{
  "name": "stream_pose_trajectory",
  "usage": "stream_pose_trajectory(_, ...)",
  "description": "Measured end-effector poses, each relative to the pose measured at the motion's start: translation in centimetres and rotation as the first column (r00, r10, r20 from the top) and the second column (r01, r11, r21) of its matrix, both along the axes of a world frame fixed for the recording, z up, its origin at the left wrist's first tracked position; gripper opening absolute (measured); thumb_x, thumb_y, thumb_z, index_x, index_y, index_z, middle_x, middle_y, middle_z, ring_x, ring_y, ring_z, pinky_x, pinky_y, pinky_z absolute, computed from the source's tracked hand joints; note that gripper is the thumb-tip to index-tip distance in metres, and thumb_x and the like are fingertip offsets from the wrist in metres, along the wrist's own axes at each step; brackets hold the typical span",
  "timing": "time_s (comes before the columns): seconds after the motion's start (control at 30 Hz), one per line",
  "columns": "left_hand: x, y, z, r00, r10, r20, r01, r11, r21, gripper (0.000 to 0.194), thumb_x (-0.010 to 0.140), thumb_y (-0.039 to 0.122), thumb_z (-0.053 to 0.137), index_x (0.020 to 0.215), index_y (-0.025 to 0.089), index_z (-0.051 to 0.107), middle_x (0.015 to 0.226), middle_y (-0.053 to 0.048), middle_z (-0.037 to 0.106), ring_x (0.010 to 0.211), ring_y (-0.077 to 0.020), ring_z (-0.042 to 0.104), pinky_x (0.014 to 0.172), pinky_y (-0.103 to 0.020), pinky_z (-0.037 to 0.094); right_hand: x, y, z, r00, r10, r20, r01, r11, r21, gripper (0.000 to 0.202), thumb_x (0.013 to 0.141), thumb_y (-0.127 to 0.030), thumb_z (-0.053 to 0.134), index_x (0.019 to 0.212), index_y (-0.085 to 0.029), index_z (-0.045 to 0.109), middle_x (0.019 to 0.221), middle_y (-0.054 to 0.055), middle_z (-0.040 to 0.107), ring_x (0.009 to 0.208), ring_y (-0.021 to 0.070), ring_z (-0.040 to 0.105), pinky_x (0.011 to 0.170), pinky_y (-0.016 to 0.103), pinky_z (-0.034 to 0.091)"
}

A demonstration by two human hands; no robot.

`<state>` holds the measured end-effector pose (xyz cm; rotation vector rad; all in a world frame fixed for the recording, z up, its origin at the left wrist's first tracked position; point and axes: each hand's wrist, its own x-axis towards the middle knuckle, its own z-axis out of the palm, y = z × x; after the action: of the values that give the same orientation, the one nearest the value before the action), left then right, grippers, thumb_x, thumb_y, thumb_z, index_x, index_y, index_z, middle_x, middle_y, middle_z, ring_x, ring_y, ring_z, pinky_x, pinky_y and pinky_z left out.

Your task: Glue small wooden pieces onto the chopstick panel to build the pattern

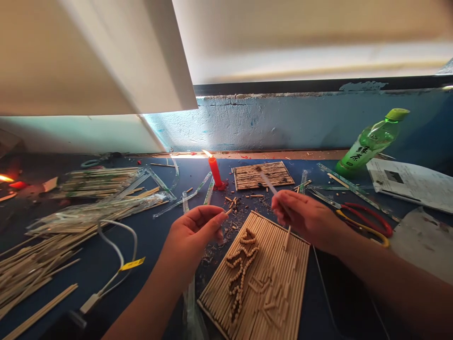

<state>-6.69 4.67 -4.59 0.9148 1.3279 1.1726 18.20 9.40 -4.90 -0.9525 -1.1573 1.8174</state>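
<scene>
Head camera: green bottle (368, 141) near the desk's (155, 257) back edge, toward the right, lime cap on; tinted, so I can't tell how full. Clear plastic packets (102, 182) on the left side of the desk, thin wooden sticks in them; more loose sticks (28, 269) nearer me.

Left hand (194, 231) comes up from the near side, wrist bent inward, beside the slatted panel's (279, 264) far left edge. Right hand (309, 219) reaches in from the right, forearm slanting over the dark flat device (347, 283), hand above the panel's far right corner.

Left thumb and index pinched closed at the tips, on a short stick piece (230, 212). Right thumb and fingers closed round a pale translucent rod (268, 182), its free end pointing toward the back of the desk. A thin stick (288, 238) slants down under the right hand to the panel; can't tell if I have hold of it.

Panel lies in the middle of the desk, beaded outline (242, 274) along its left part, short cut pieces (271, 295) scattered on its near right part. Lit red candle (213, 171) upright near the back edge, smaller panel (262, 175) just right of it. Scissors (364, 219) right of the right hand.
</scene>
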Motion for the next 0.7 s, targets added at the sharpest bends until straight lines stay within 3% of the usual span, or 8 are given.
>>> stream_pose_trajectory(0.1,0.0,0.1,-0.1,0.991,-0.001,0.133,0.007,0.999,-0.05,0.025,0.072,0.03,0.085,0.088,0.017,0.07,0.068,0.002,0.065,0.054,-0.0074,0.058,0.055,-0.018,0.048,2.2,1.9,0.4,0.952,-0.141,0.273,0.09,0.977,0.192,0.031,0.091,-0.051,0.057,0.09,-0.023,0.071,0.076,0.0,0.051,0.065,0.0111,0.043,0.061,0.026,0.037)
stream_pose_trajectory(0.17,0.0,0.1,-0.1,0.98,-0.005,0.198,0.021,0.997,-0.076,0.026,0.071,0.028,0.085,0.089,0.017,0.07,0.067,0.003,0.064,0.054,-0.0069,0.057,0.055,-0.018,0.048,3.8,2.9,0.5,0.853,-0.189,0.487,0.043,0.954,0.295,0.035,0.089,-0.054,0.056,0.093,-0.024,0.073,0.068,0.0,0.05,0.057,0.0115,0.038,0.053,0.027,0.032)
stream_pose_trajectory(0.27,0.1,0.1,0.0,0.975,-0.027,0.22,0.047,0.995,-0.085,0.024,0.073,0.027,0.084,0.089,0.017,0.07,0.067,0.003,0.063,0.054,-0.0062,0.057,0.055,-0.017,0.047,5.3,3.9,0.2,0.701,-0.162,0.695,-0.074,0.952,0.296,0.039,0.088,-0.057,0.056,0.101,-0.024,0.073,0.064,-0.001,0.052,0.048,0.0102,0.032,0.045,0.028,0.024)
stream_pose_trajectory(0.33,0.2,0.0,0.0,0.977,-0.04,0.211,0.06,0.994,-0.09,0.023,0.074,0.028,0.083,0.089,0.017,0.069,0.067,0.003,0.063,0.054,-0.0058,0.057,0.054,-0.016,0.047,5.6,4.1,-0.1,0.678,-0.124,0.725,-0.121,0.953,0.277,0.04,0.089,-0.056,0.054,0.103,-0.023,0.072,0.072,0.001,0.061,0.048,0.0102,0.036,0.046,0.028,0.025)
stream_pose_trajectory(0.47,0.1,-0.2,0.1,0.976,-0.041,0.215,0.064,0.993,-0.102,0.023,0.074,0.027,0.084,0.089,0.017,0.069,0.069,0.003,0.063,0.054,-0.0053,0.057,0.054,-0.015,0.046,5.1,4.0,-0.4,0.718,-0.104,0.688,-0.133,0.95,0.282,0.036,0.093,-0.049,0.051,0.103,-0.019,0.067,0.087,0.006,0.072,0.063,0.0139,0.052,0.057,0.029,0.039)
stream_pose_trajectory(0.6,0.0,-0.3,0.1,0.966,-0.044,0.254,0.073,0.992,-0.104,0.023,0.074,0.027,0.084,0.089,0.017,0.069,0.072,0.003,0.064,0.054,-0.0052,0.057,0.055,-0.016,0.047,4.5,3.7,-0.7,0.617,-0.211,0.758,-0.109,0.931,0.348,0.03,0.091,-0.046,0.052,0.095,-0.019,0.062,0.079,0.004,0.07,0.052,0.0117,0.046,0.051,0.028,0.036)
stream_pose_trajectory(0.7,0.2,-0.2,0.2,0.965,-0.043,0.259,0.075,0.99,-0.116,0.024,0.073,0.027,0.084,0.089,0.017,0.069,0.072,0.003,0.064,0.054,-0.0049,0.057,0.054,-0.016,0.047,4.0,3.7,-0.9,0.558,-0.279,0.782,-0.162,0.887,0.433,0.027,0.089,-0.044,0.054,0.09,-0.019,0.066,0.072,0.002,0.066,0.059,0.0148,0.054,0.056,0.029,0.04)
